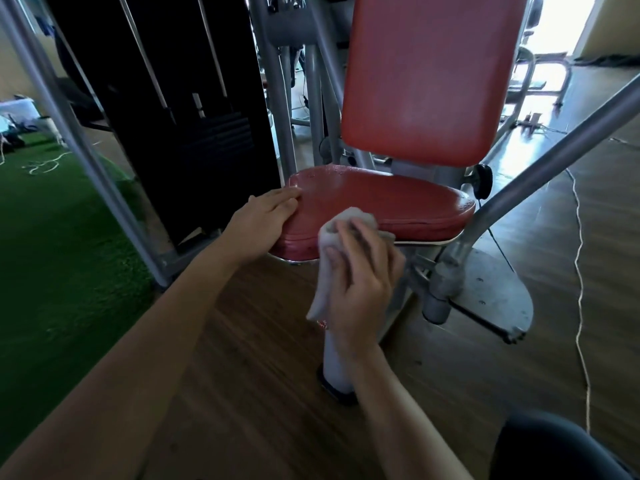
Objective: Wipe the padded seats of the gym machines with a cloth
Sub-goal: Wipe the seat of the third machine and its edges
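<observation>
**Wood floor and green turf around a red seat**

Brown wood floor (242, 358) lies under the machine, and green turf (52, 254) covers the ground at the left. The red seat (398, 199) stands in the middle, with a red backrest (426, 74) upright behind it and a black weight stack (180, 98) to its left. The left hand (263, 223) rests on the seat's left edge, fingers straight and close together. The right hand (363, 278) grips a grey cloth (325, 271) with curled fingers, and the cloth's top touches the seat's front edge. A thin cord (581, 271) runs over the floor at the right.
</observation>
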Demonstrator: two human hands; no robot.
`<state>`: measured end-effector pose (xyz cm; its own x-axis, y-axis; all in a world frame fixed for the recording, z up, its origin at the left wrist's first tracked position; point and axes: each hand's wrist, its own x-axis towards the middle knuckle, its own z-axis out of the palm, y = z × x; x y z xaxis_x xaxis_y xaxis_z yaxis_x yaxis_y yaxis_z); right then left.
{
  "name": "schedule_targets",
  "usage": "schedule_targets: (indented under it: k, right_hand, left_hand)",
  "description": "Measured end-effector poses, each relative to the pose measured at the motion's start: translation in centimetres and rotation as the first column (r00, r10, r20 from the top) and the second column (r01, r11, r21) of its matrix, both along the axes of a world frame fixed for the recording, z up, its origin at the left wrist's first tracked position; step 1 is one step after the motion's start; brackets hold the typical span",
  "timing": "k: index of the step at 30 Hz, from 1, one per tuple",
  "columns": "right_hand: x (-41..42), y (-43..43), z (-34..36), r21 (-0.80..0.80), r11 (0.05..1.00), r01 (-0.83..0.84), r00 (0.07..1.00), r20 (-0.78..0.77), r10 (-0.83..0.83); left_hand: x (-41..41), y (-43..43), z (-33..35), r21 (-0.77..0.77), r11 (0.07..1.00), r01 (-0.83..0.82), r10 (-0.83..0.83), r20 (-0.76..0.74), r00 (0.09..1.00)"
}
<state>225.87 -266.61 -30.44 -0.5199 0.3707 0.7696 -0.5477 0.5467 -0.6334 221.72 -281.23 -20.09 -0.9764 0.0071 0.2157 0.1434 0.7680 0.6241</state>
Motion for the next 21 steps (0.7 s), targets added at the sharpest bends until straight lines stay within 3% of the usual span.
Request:
schedule_targets:
  k: [4, 8, 11, 18, 21]
  right_hand:
    - [-1.1, 1.2, 0.5, -0.13, 0.987, 0.093, 0.995, 0.039, -0.089]
    - [1.1, -2.6, 0.5, -0.024, 0.999, -0.023, 0.997, -0.074, 0.021]
    - [1.2, -3.6, 0.7, 0.064, 0.998, -0.015, 0.994, -0.107, 0.022]
    - [-0.7, 0.3, 1.0, -0.143, 0.988, 0.054, 0.998, -0.009, -0.056]
    - [0.2, -1.1, 0.7, -0.084, 0.995, 0.051, 0.999, -0.006, -0.051]
  left_hand:
    - [-0.1, -0.3, -0.1, -0.04, 0.998, 0.047, -0.046, 0.021, 0.999]
    - [0.0, -0.2, 0.2, -0.019, 0.998, 0.066, -0.066, 0.007, 0.998]
    - [0.1, -0.5, 0.1, -0.068, 0.992, 0.105, -0.104, 0.015, 0.994]
    - [-0.4, -0.8, -0.4, 0.024, 0.996, 0.086, -0.086, 0.005, 0.996]
    - [-0.4, -0.7, -0.4, 0.024, 0.996, 0.082, -0.082, -0.009, 0.997]
